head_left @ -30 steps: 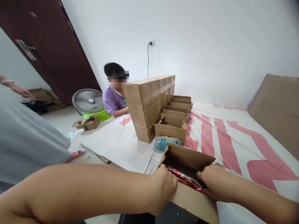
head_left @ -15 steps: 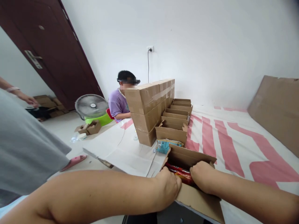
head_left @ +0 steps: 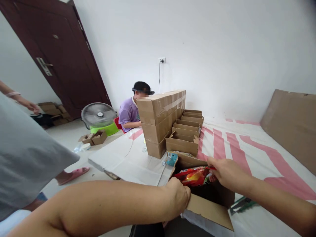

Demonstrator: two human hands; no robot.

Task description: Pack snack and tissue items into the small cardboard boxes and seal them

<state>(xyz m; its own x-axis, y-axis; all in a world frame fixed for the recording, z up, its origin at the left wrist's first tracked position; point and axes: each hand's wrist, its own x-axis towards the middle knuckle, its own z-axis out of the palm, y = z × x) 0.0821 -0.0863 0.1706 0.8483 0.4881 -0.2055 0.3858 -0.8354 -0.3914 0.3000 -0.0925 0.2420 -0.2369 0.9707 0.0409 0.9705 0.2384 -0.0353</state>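
Observation:
An open cardboard box (head_left: 209,210) stands at the near edge of the table with its flaps up. Across its opening lies a shiny red food packet (head_left: 194,176) with a yellow and green print, its right end raised. My right hand (head_left: 224,172) pinches that right end by the box's far rim. At the packet's left end, my left hand (head_left: 178,197) is closed, its fingertips partly hidden inside the box's near left corner. A blue packet (head_left: 172,159) rests just beyond the box. A green utility knife (head_left: 243,204) lies right of the box, partly under my right forearm.
Several open boxes (head_left: 182,146) run in a row behind, beside a stack of taped cartons (head_left: 158,128). Past the stack sits a person in purple (head_left: 128,113); another person in grey (head_left: 29,154) stands at left. A fan (head_left: 99,114) is on the floor.
My right hand has risen out of the box toward its far rim, lifting the red packet's right end. The utility knife has come into sight. My left hand has stayed nearly in place.

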